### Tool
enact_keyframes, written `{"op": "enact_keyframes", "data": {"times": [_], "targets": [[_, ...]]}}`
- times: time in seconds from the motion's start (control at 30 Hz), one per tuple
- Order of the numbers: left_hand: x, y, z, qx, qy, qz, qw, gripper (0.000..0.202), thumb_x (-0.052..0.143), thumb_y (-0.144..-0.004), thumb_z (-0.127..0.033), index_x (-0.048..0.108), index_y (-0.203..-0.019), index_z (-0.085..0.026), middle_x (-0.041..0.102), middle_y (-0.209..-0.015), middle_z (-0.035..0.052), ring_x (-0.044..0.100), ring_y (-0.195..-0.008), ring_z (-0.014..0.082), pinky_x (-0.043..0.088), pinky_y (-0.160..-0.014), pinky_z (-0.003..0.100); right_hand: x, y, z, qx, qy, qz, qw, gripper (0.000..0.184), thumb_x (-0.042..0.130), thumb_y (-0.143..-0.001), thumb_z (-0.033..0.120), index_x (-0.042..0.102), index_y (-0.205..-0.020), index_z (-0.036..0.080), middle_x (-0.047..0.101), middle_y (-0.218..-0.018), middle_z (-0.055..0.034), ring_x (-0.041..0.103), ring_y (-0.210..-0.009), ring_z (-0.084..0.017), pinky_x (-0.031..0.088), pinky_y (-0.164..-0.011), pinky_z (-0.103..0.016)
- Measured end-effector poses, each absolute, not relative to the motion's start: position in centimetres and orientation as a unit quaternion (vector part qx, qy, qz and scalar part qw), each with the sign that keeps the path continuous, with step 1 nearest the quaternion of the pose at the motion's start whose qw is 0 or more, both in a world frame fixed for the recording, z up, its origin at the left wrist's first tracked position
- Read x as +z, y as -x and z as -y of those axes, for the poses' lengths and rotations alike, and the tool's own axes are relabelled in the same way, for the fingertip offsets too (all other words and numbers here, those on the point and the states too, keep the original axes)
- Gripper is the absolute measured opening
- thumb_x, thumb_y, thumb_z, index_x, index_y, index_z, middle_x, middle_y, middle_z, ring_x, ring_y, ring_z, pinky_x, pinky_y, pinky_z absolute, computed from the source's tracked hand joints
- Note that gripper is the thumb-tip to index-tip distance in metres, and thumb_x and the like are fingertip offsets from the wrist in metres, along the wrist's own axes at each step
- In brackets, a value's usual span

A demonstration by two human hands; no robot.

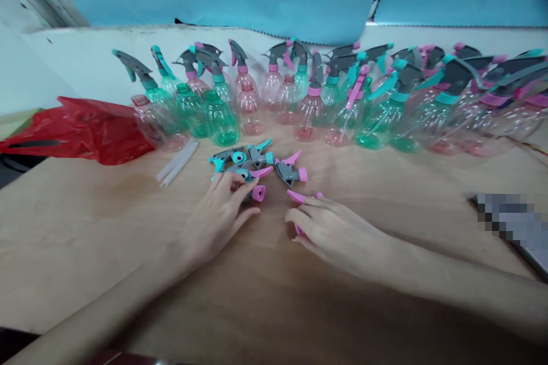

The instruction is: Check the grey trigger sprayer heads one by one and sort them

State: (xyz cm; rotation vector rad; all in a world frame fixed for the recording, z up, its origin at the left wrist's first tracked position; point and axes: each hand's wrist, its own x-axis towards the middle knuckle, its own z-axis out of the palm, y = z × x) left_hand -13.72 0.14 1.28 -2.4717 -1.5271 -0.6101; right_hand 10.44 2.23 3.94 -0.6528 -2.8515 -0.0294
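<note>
My right hand (329, 231) is closed around a pink-and-grey trigger spray head (297, 197). Its pink lever and part of its pink collar show; my fingers cover the rest. My left hand (222, 205) reaches over a small pile of loose spray heads, thumb and forefinger apart. Under its fingers lies a spray head with a pink collar (258, 193), partly hidden. Just beyond are turquoise-and-grey spray heads, one with its collar facing me (238, 157) and another on its side (261, 156). A pink-and-grey spray head (291, 172) rests between my hands.
Along the wall stand several clear pink and green bottles, many topped with spray heads; some, like a green bottle (220, 120), are uncapped. White tubes (177, 162) lie near a red plastic bag (94, 131) at left. A dark, flat, pixelated object (514, 228) lies at right.
</note>
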Motion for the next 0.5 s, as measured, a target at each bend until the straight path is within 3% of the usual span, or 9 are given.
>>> {"op": "enact_keyframes", "data": {"times": [0.1,0.27,0.5], "targets": [[1.3,13.2,-0.9,-0.157,0.836,0.514,0.114,0.036,0.055,-0.087,-0.030,0.054,-0.120,-0.016,0.051,-0.103,0.0115,0.051,-0.094,0.0268,0.047,-0.078,0.041,3.5,-9.9,-2.6,0.020,0.234,0.965,0.115,0.005,0.060,-0.083,0.018,0.059,-0.086,0.015,0.065,-0.091,-0.0083,0.059,-0.100,-0.026,0.046,-0.087,-0.041],[2.0,11.7,-1.2,-0.195,0.838,0.503,0.083,0.020,0.050,-0.090,-0.028,0.059,-0.103,-0.015,0.055,-0.102,0.0102,0.050,-0.096,0.0261,0.044,-0.081,0.042,2.9,-10.1,-4.4,0.049,0.253,0.956,0.138,0.021,0.056,-0.087,0.032,0.056,-0.097,0.015,0.064,-0.089,-0.0062,0.062,-0.082,-0.022,0.050,-0.069,-0.035],[2.3,9.5,0.9,-0.364,0.790,0.494,0.006,0.029,0.060,-0.085,-0.035,0.049,-0.107,-0.020,0.061,-0.098,0.0041,0.057,-0.091,0.0205,0.044,-0.080,0.037,2.1,-11.2,-6.8,0.059,0.289,0.938,0.183,0.029,0.052,-0.089,0.038,0.054,-0.106,0.014,0.063,-0.103,-0.0096,0.059,-0.096,-0.023,0.049,-0.076,-0.035]]}}
